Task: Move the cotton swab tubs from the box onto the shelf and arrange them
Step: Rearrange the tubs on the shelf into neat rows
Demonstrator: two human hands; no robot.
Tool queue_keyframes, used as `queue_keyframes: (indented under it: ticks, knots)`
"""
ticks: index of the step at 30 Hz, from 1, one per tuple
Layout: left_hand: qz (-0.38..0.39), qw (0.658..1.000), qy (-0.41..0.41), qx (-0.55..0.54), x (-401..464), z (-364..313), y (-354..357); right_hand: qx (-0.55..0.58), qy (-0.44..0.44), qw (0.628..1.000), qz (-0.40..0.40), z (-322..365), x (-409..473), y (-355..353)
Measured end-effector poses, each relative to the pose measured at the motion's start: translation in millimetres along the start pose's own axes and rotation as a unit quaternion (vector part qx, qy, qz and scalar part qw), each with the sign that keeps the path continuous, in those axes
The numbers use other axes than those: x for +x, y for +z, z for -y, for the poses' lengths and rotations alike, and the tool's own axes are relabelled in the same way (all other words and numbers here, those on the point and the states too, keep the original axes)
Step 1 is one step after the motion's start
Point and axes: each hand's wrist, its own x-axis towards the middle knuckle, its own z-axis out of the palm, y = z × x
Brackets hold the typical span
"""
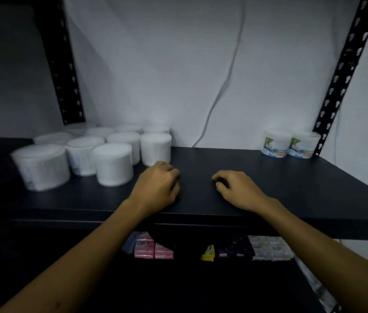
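Note:
Several white cotton swab tubs point(113, 163) stand grouped in rows on the left of the black shelf point(269, 181). Two more tubs with green and blue labels point(276, 144) stand side by side at the back right, beside the upright. My left hand point(158, 186) rests on the shelf just right of the nearest tubs, fingers curled, holding nothing. My right hand point(235, 188) lies on the shelf's middle, fingers bent and empty. The box is out of sight.
Black perforated uprights point(345, 71) frame the shelf at back left and back right. A thin white cable point(221, 86) hangs down the grey wall. Below the shelf edge lie pink point(153, 250), yellow, purple and white soap packs.

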Motion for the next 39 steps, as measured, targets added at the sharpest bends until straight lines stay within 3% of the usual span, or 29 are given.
queue_keyframes:
  ticks: [7,12,18,25,39]
  knots:
    - [-0.090,0.986,-0.032,0.139,-26.9,37.6,-20.4,0.032,-0.081,0.995,-0.043,55.4,53.9,39.3]
    - [-0.091,0.972,-0.102,0.193,-35.6,58.4,-29.8,0.040,-0.107,0.985,-0.132,72.4,85.9,57.5]
    - [-0.104,0.967,-0.204,0.107,-41.7,79.2,-31.1,0.050,-0.168,0.965,-0.194,82.4,117.2,67.0]
    - [-0.130,0.971,-0.192,0.051,-41.3,81.9,-27.7,0.017,-0.180,0.964,-0.197,85.9,137.6,74.7]
    - [-0.141,0.968,-0.207,0.017,-40.5,75.8,-28.7,0.120,-0.194,0.955,-0.190,78.7,130.2,73.0]
